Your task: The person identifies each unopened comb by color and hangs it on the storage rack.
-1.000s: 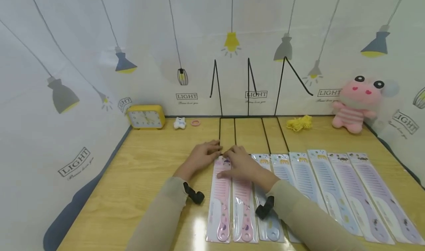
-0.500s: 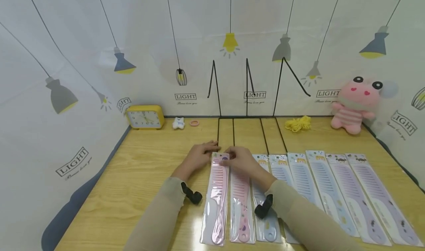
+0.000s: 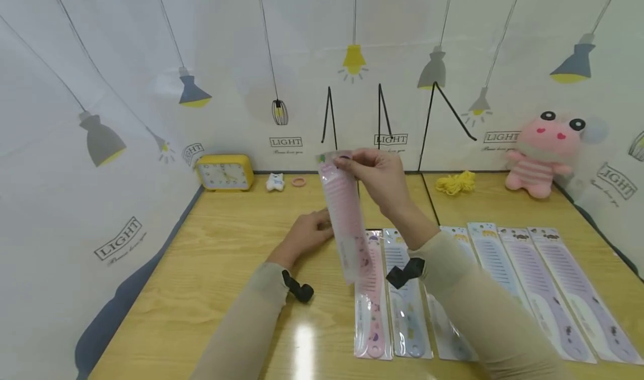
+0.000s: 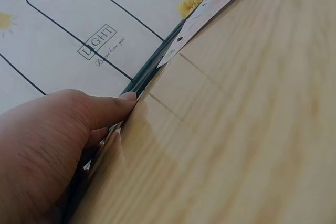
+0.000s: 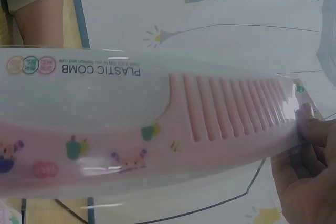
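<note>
1. Behind the table (image 3: 226, 246), a faintly creased white sheet (image 3: 226, 61) bears printed hanging lamps (image 3: 354, 58) and boxed "LIGHT" labels, each over a line of small script; black lines (image 3: 431, 199) run up it.
2. The table has a wood grain and a bright reflection near its front edge; the lines cross its back part.
3. Along its right half lie flat packs in glossy clear film, each with a long, wide-toothed comb: a pink comb (image 3: 374, 307), blue combs (image 3: 495, 262) and two purple combs (image 3: 533, 279). The right sleeve (image 3: 483, 313) covers parts of the blue ones.
4. At the back right sits a pink plush toy (image 3: 540, 151) with a striped body.
5. Above the table hangs the held comb (image 3: 344, 207), pink and tilted in its film, its pale card reading "PLASTIC COMB". In the head view it blocks the left fingertips and overlaps the pink comb.
6. The right hand (image 3: 384, 179) has its grip clamped on that pack's top end.
7. The left hand (image 3: 307, 234) rests on the table, grip loose, thumb straight, other fingers mostly hidden.
8. At the back left stands a boxy yellow clock (image 3: 225, 172) with a numbered dial.
9. Yellow yarn (image 3: 455, 183) lies bundled near the toy.
10. Near the clock are a small white figure (image 3: 275, 182) and, smallest, a pink ring (image 3: 299, 182).
</note>
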### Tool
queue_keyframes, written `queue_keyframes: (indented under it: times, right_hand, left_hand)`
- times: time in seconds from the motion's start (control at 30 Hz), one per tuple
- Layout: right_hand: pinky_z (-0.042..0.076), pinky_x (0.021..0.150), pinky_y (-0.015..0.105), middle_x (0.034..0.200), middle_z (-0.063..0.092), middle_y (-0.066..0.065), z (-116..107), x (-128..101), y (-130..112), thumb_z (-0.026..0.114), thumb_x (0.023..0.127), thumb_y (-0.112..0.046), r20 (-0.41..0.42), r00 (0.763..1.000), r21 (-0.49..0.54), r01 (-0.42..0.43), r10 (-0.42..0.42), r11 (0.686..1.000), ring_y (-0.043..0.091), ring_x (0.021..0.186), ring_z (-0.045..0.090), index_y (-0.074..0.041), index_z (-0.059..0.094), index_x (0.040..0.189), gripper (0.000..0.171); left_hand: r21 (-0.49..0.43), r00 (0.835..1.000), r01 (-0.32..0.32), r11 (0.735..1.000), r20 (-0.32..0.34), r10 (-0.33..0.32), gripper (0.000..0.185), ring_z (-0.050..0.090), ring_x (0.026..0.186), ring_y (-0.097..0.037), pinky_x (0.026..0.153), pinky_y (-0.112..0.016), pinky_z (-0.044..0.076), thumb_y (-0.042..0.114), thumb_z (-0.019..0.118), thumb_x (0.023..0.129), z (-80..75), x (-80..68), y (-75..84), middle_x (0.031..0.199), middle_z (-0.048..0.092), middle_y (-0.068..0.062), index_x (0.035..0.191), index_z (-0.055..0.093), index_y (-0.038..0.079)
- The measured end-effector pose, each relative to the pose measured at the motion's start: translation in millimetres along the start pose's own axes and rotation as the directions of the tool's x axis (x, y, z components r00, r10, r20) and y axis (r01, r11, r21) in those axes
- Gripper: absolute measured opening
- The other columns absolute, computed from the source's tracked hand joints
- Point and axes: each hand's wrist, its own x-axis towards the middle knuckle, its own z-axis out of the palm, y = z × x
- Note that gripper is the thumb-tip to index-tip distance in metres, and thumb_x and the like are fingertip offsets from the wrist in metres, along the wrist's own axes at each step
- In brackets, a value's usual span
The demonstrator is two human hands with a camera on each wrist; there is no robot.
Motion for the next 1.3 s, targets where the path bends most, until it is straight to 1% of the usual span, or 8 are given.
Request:
queue_keyframes:
  times: [0.07, 0.1, 0.27, 0.4, 0.6, 0.77, 1.03, 1.3]
  right_hand:
    - [0.059, 0.075, 0.027, 0.098, 0.075, 0.007, 5.3, 9.9, -10.9, 0.081, 0.087, -0.025, -0.024, 0.998, -0.112, 0.057, -0.060, 0.992, 0.019, 0.089, 0.068, -0.003, 0.078, 0.094, 0.023]
    - [0.059, 0.073, 0.027, 0.099, 0.075, 0.007, 7.1, 13.8, -13.4, 0.082, 0.087, -0.026, -0.029, 0.998, -0.137, 0.054, -0.058, 0.989, 0.019, 0.088, 0.067, -0.004, 0.078, 0.094, 0.024]
    - [0.060, 0.071, 0.029, 0.104, 0.074, 0.009, 12.9, 22.9, -15.9, 0.083, 0.086, -0.028, -0.009, 0.999, -0.182, 0.034, -0.036, 0.983, 0.020, 0.086, 0.069, -0.002, 0.077, 0.094, 0.027]
    - [0.061, 0.072, 0.032, 0.101, 0.074, 0.008, 13.3, 26.5, -18.3, 0.083, 0.085, -0.030, -0.013, 0.998, -0.226, 0.049, -0.054, 0.973, 0.021, 0.087, 0.070, -0.003, 0.078, 0.093, 0.028]
    - [0.060, 0.072, 0.032, 0.101, 0.076, 0.001, 14.2, 33.4, -14.0, 0.083, 0.085, -0.034, -0.025, 0.998, -0.287, 0.042, -0.052, 0.957, 0.016, 0.093, 0.069, -0.008, 0.079, 0.092, 0.027]
    - [0.059, 0.069, 0.031, 0.094, 0.077, -0.001, 15.2, 43.1, -7.9, 0.081, 0.087, -0.034, -0.039, 0.989, -0.381, 0.116, -0.141, 0.917, 0.013, 0.089, 0.070, -0.010, 0.080, 0.092, 0.024]
    - [0.054, 0.063, 0.025, 0.085, 0.074, 0.001, 17.5, 86.6, 13.1, 0.076, 0.092, -0.033, -0.157, 0.957, -0.428, 0.156, -0.243, 0.890, 0.012, 0.074, 0.066, -0.009, 0.079, 0.094, 0.024]
    - [0.049, 0.063, 0.024, 0.085, 0.073, -0.001, 18.1, 121.4, 20.7, 0.074, 0.093, -0.035, -0.231, 0.945, -0.511, 0.086, -0.233, 0.855, 0.011, 0.075, 0.062, -0.011, 0.078, 0.093, 0.024]
  left_hand:
    - [0.013, 1.000, -0.019, 1.000, -0.009, 0.019, 0.037, 0.048, 0.137, -0.018, 0.119, -0.033, 0.029, 0.041, 0.067, 0.096, 1.2, 2.6, -1.0, 0.149, 0.050, 0.005, 0.130, 0.070, 0.028]
    - [0.009, 1.000, -0.021, 1.000, -0.011, 0.021, 0.035, 0.048, 0.136, -0.017, 0.118, -0.032, 0.029, 0.040, 0.067, 0.096, 1.2, 2.9, -0.9, 0.149, 0.051, 0.005, 0.129, 0.070, 0.029]
    - [0.000, 0.999, -0.026, 1.000, -0.020, 0.026, 0.037, 0.050, 0.136, -0.018, 0.118, -0.032, 0.029, 0.036, 0.069, 0.095, -1.1, 0.5, 2.2, 0.147, 0.053, 0.005, 0.132, 0.069, 0.028]
    - [-0.003, 0.998, -0.047, 0.999, -0.042, 0.047, 0.038, 0.052, 0.133, -0.022, 0.118, -0.035, 0.031, 0.034, 0.069, 0.095, 1.0, 1.1, 4.1, 0.144, 0.057, 0.004, 0.132, 0.069, 0.025]
    - [-0.027, 0.999, 0.013, 1.000, -0.030, -0.013, 0.033, 0.051, 0.135, -0.019, 0.118, -0.035, 0.031, 0.042, 0.068, 0.095, 5.3, -2.0, 4.3, 0.145, 0.055, 0.004, 0.127, 0.071, 0.032]
    - [-0.045, 0.999, 0.045, 0.998, -0.008, -0.046, 0.032, 0.047, 0.138, -0.025, 0.118, -0.041, 0.031, 0.036, 0.069, 0.096, 0.1, -2.6, 9.9, 0.149, 0.051, -0.001, 0.126, 0.072, 0.025]
    - [-0.062, 0.998, 0.064, 0.996, 0.005, -0.064, 0.041, 0.049, 0.136, -0.030, 0.115, -0.044, 0.036, 0.037, 0.069, 0.096, -3.5, 1.0, 12.4, 0.150, 0.050, -0.004, 0.133, 0.067, 0.021]
    - [-0.070, 0.998, 0.068, 0.995, 0.020, -0.067, 0.037, 0.041, 0.143, -0.025, 0.119, -0.047, 0.028, 0.038, 0.067, 0.097, 1.2, 0.3, 11.8, 0.148, 0.053, -0.003, 0.129, 0.070, 0.019]
